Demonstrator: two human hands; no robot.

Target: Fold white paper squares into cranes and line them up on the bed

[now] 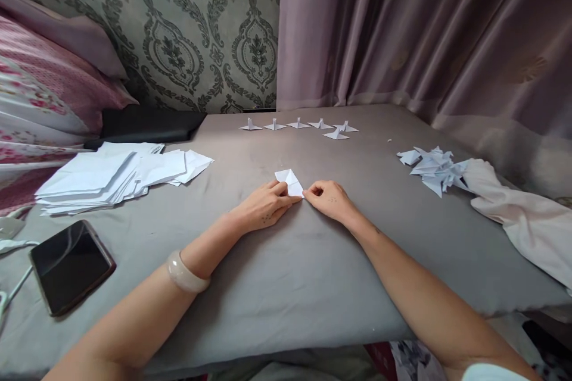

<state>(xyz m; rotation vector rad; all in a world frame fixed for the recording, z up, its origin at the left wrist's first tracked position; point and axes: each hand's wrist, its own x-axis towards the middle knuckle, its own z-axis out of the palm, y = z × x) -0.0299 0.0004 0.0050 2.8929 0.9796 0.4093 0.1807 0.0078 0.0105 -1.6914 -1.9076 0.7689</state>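
- Right hand (330,200) pinches white paper (291,181) at its corner, between fingertips.
- Left hand (267,205) hides part of it; whether those fingers grip, I cannot tell.

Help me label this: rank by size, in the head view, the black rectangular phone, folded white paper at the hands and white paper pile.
Largest: white paper pile
Black phone
Smallest: folded white paper, partly covered

A room that looks like a home, with ornate leaf-patterned wallpaper (172,56), long mauve curtains (313,30), pink floral fabric (42,101) and a cloth-covered table (277,292).
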